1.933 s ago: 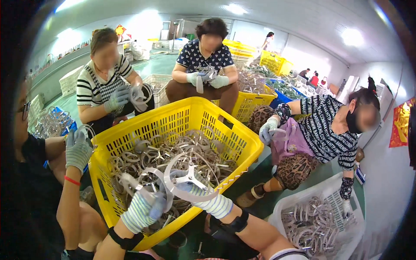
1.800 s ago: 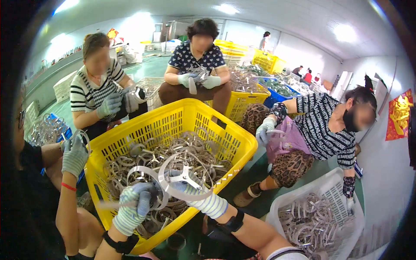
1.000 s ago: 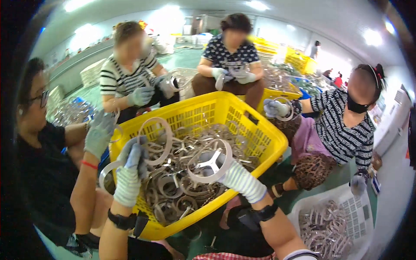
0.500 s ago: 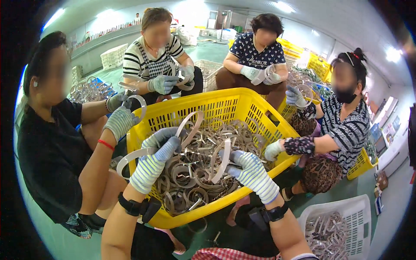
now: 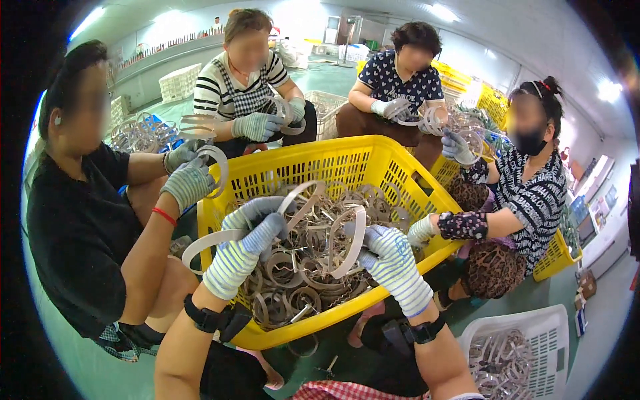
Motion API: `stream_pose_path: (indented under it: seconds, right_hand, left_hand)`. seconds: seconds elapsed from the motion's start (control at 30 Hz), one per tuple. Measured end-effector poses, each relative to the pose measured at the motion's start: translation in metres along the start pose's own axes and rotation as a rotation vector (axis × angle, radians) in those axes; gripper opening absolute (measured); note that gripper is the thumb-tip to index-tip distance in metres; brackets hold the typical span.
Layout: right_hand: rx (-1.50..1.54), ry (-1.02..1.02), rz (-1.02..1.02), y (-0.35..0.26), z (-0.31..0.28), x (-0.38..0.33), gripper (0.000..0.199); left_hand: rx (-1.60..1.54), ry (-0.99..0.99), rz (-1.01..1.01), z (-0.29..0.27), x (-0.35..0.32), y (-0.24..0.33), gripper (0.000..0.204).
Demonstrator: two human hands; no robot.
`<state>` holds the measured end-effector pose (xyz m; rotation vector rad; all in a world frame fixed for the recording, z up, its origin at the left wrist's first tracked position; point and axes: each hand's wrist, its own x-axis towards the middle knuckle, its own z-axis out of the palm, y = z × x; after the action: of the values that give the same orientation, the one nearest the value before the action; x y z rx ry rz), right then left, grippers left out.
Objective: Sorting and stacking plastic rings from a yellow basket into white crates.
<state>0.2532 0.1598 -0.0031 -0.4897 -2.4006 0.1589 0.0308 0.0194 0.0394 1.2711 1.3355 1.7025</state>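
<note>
My left hand, in a striped knit glove, is closed on metal band clamps. One clamp's pale band loops out to the left of the hand, and another curved band rises from the fingertips on the right. In a matching glove, my right hand pinches an upright band clamp by its right side. Both hands are over a yellow basket holding a tangled heap of similar clamps. My fingertips partly hide where the bands are gripped.
Gloved co-workers sit around the basket; the person at left holds a clamp, and the one at right has a hand inside the right rim. A white basket of clamps stands at lower right. Yellow crates stand behind.
My hands stay in nearly the same place, still gripping clamps. The clamp in my right hand has turned slightly, showing a wider loop. The far-right person of the back pair has shifted their clamps.
</note>
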Motion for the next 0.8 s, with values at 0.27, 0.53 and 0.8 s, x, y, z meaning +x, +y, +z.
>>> stream_pose_path:
  seconds: [0.27,0.53,0.8]
  right_hand:
    - [0.274,0.024,0.2,0.012,0.003,-0.004,0.027]
    - [0.172,0.103,0.25,0.01,-0.005,0.002,0.029]
    - [0.673,0.15,0.45,0.004,0.017,-0.002,0.027]
  left_hand:
    - [0.11,-0.208,0.1,-0.002,0.0,-0.009,0.038]
    - [0.467,-0.162,0.159,-0.003,0.009,-0.02,0.03]
    - [0.349,-0.305,0.22,0.011,-0.001,-0.001,0.054]
